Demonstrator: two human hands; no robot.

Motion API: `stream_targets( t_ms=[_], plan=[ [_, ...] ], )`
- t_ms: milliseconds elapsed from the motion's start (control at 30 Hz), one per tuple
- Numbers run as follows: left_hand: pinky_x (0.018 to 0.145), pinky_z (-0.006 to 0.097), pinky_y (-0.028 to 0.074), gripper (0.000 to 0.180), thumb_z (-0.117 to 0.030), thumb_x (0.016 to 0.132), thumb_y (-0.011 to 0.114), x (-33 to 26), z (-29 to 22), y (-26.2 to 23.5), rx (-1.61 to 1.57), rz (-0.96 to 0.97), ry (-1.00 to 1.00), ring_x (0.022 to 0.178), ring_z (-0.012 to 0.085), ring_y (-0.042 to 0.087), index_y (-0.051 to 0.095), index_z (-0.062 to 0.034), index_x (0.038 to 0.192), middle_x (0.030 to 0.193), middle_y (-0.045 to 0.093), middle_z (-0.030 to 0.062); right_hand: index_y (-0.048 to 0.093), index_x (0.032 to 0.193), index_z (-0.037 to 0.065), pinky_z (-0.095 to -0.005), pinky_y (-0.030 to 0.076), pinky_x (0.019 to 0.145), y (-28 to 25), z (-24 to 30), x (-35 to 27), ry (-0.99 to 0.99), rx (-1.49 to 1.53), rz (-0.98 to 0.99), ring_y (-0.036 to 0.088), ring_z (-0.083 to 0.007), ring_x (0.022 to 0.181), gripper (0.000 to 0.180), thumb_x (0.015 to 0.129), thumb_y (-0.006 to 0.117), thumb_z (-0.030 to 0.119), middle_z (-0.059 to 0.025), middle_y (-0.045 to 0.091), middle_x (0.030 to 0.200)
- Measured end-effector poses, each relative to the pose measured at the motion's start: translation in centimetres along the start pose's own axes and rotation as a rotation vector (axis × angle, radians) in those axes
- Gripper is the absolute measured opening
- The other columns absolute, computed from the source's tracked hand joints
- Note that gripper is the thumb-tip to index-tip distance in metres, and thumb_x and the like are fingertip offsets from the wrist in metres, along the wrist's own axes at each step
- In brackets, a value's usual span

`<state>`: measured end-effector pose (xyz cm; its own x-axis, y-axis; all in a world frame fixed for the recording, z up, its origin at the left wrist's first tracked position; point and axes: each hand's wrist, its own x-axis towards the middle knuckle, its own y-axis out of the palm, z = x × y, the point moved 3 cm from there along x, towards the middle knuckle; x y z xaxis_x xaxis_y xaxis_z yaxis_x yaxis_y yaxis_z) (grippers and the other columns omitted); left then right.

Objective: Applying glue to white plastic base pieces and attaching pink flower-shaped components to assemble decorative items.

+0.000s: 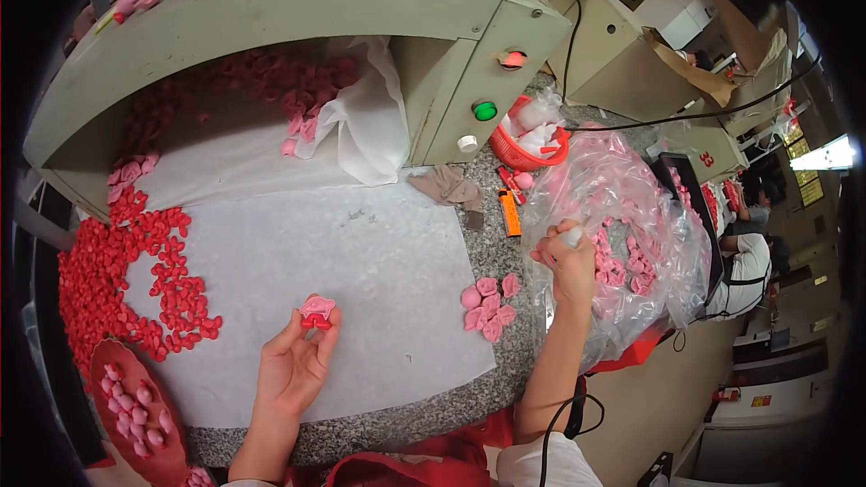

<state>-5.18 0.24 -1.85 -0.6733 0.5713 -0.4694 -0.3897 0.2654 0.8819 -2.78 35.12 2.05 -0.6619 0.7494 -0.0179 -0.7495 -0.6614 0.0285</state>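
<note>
Above the white sheet (361, 243), my left hand (293, 365) pinches a small pink-and-red moulded piece (317, 310) between thumb and fingers. My right hand (568, 261) is closed round a small whitish object (572, 235), mostly hidden by the fingers, beside a clear plastic bag (622, 180) of pink pieces. Several pink flower-like pieces (488, 308) lie on the speckled worktop between my hands. At the left, a large heap of small red pieces (104, 261) spreads onto the sheet. A reddish oval tray (162, 462) near the front holds pink rounded pieces (135, 410).
A grey-green machine housing (361, 0) with coloured buttons arches over the back; pink and red pieces lie under it. An orange lighter (510, 213), a brown cloth (444, 186) and a red basket (516, 155) stand right of it. A black cable (686, 115) crosses there. Other people sit far right.
</note>
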Motion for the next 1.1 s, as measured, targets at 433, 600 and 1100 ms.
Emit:
stream_targets(
  t_ms=[433, 600, 1100],
  plan=[
    [0.095, 0.035, 0.043, 0.03, -0.012, 0.088, 0.049, -0.1, -0.1, 0.4, -0.022, 0.016, 0.018, 0.105, 0.0295, 0.049, 0.044, 0.004, 0.112, 0.107, 0.048, 0.0169, 0.066, 0.084, 0.006, -0.0374, 0.047, 0.068, -0.7, -0.4, -3.8, -0.089, -1.148, 0.255, 0.061, -0.0313, 0.073, 0.032, 0.062, 0.07, 0.028, -0.0158, 0.063, 0.077],
    [0.091, 0.035, 0.045, 0.03, -0.015, 0.089, 0.047, -0.2, -0.2, 0.3, -0.014, -0.023, 0.019, 0.106, 0.0277, 0.049, 0.044, -0.0013, 0.116, 0.109, 0.049, 0.014, 0.064, 0.08, 0.002, -0.0305, 0.047, 0.061, 2.7, -0.3, -4.6, -0.069, -1.0, 0.269, 0.062, -0.021, 0.068, 0.026, 0.063, 0.071, 0.019, -0.0116, 0.064, 0.074],
    [0.089, 0.033, 0.047, 0.037, -0.017, 0.088, 0.048, -0.7, -1.1, 0.8, 0.086, 0.065, 0.106, 0.106, 0.0268, 0.049, 0.039, -0.0007, 0.12, 0.112, 0.047, 0.0161, 0.054, 0.105, -0.005, -0.0254, 0.049, 0.06, 14.9, -1.8, -11.2, 0.489, 0.067, 1.001, 0.06, -0.0157, 0.073, 0.036, 0.072, 0.065, 0.004, -0.0097, 0.062, 0.086]
  ],
)
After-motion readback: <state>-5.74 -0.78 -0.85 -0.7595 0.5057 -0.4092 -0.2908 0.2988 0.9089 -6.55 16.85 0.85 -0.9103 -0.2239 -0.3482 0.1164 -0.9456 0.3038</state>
